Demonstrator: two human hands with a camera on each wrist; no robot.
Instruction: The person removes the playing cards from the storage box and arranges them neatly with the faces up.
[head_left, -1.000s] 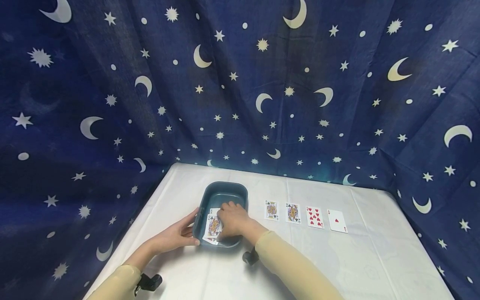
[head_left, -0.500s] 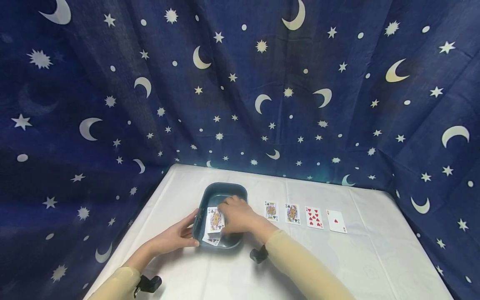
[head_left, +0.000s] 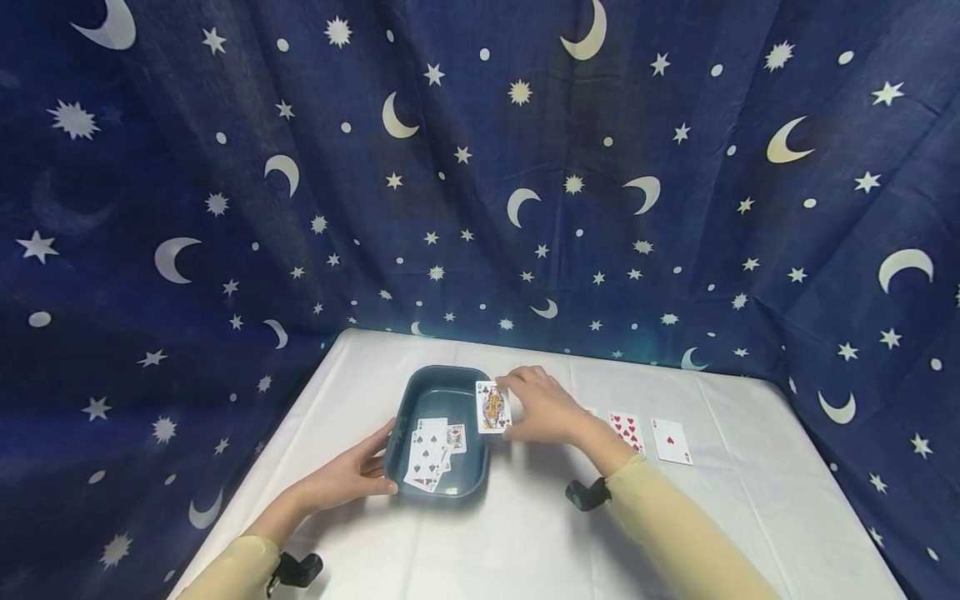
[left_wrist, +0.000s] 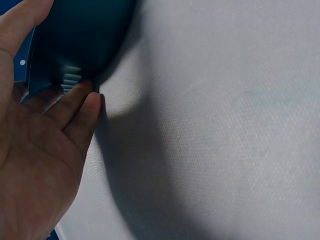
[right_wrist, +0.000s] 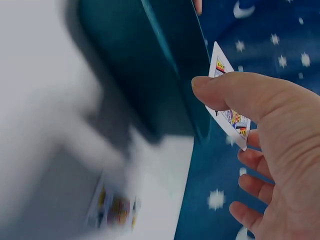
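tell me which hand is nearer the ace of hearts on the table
Right. The right hand, pinching a face card, is a few cards left of the ace of hearts; the left hand is beyond the tray.

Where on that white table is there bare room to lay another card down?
Bare cloth lies between the teal tray and the nine of hearts, under the right hand holding a face card. The near strip of table and the far edge behind the row are bare too. The tray holds loose cards; the left hand steadies it.

Teal tray (head_left: 420,385), star-patterned navy backdrop (head_left: 480,167)
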